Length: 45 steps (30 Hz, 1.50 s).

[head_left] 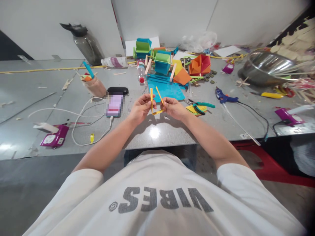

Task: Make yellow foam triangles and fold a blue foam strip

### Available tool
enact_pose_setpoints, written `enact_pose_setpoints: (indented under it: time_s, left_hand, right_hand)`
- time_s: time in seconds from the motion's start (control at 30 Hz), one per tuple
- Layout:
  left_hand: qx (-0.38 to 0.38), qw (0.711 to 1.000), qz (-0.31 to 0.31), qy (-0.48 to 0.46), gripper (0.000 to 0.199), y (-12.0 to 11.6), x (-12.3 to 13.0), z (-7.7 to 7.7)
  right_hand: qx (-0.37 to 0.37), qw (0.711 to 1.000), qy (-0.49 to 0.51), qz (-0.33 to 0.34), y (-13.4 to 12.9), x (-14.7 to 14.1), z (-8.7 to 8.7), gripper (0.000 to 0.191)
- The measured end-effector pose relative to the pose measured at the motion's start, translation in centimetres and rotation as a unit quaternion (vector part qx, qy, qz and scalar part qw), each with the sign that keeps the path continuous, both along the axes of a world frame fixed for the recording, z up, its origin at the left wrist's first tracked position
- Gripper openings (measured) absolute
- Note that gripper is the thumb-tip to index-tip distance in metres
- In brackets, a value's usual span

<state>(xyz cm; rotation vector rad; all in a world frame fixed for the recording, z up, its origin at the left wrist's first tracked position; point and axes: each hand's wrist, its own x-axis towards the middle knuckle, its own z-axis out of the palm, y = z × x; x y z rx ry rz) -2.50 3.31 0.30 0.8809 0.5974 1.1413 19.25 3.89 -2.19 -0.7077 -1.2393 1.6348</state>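
Between my hands is a narrow yellow paper strip (157,112), bent into a U shape with its two ends pointing up and away. My left hand (142,106) pinches one side of the strip. The other side is pinched by my right hand (172,107). Both hands are raised a little over the grey table, close to its front edge. Just beyond them lies a blue paper sheet (164,90). Green-handled pliers (200,106) rest on a stack of yellow paper (194,110), to the right of my right hand.
Folded paper models (162,62) stand at the back near a small bottle (141,70). On the left are a phone (115,105) with a white cable, a pencil cup (94,86) and a dark water bottle (87,46). A blue glue gun (225,96) and metal bowl (268,67) occupy the right.
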Motion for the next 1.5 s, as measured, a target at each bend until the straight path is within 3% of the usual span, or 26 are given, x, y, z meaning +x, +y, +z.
enact_pose_setpoints:
  time_s: [0.37, 0.53, 0.67, 0.8, 0.93, 1.07, 1.17, 1.3, 1.5]
  left_hand:
    - [0.068, 0.998, -0.012, 0.010, 0.024, -0.7, -0.3, 0.4]
    - [-0.004, 1.000, -0.018, 0.004, 0.028, -1.2, -0.5, 0.8]
    - [0.001, 0.999, -0.041, 0.000, 0.027, -1.4, -0.5, 0.9]
    - [-0.015, 1.000, 0.012, -0.011, 0.026, -1.0, 0.0, 1.0]
    - [-0.012, 0.988, 0.142, -0.056, 0.009, 0.7, -0.1, 0.9]
    - [-0.070, 0.961, 0.260, -0.068, 0.021, 2.6, -1.1, 0.2]
    - [-0.086, 0.946, 0.312, -0.030, 0.027, 3.2, -1.5, -0.5]
    - [-0.062, 0.941, 0.331, -0.013, 0.032, 2.7, -0.8, -1.2]
    - [-0.021, 0.957, 0.279, -0.071, 0.037, 0.9, 1.0, -1.2]
  right_hand:
    - [0.005, 0.997, -0.015, 0.072, 0.0, -0.1, -0.6, 0.057]
    - [0.015, 0.995, -0.020, 0.100, 0.0, 0.0, -0.6, 0.055]
    - [0.032, 0.991, -0.031, 0.124, 0.0, 0.0, -0.6, 0.057]
    - [-0.004, 0.994, -0.005, 0.113, -0.2, 0.1, -0.4, 0.050]
    - [-0.055, 0.995, 0.064, 0.056, -0.3, 0.3, 0.1, 0.039]
    - [-0.071, 0.986, 0.129, -0.075, 0.1, 0.2, 0.6, 0.036]
    - [-0.062, 0.977, 0.112, -0.170, 0.6, -0.1, 0.5, 0.040]
    - [-0.029, 0.969, 0.085, -0.230, 1.2, -0.5, -0.2, 0.050]
    - [0.000, 0.953, 0.078, -0.294, 1.9, -0.8, -1.2, 0.047]
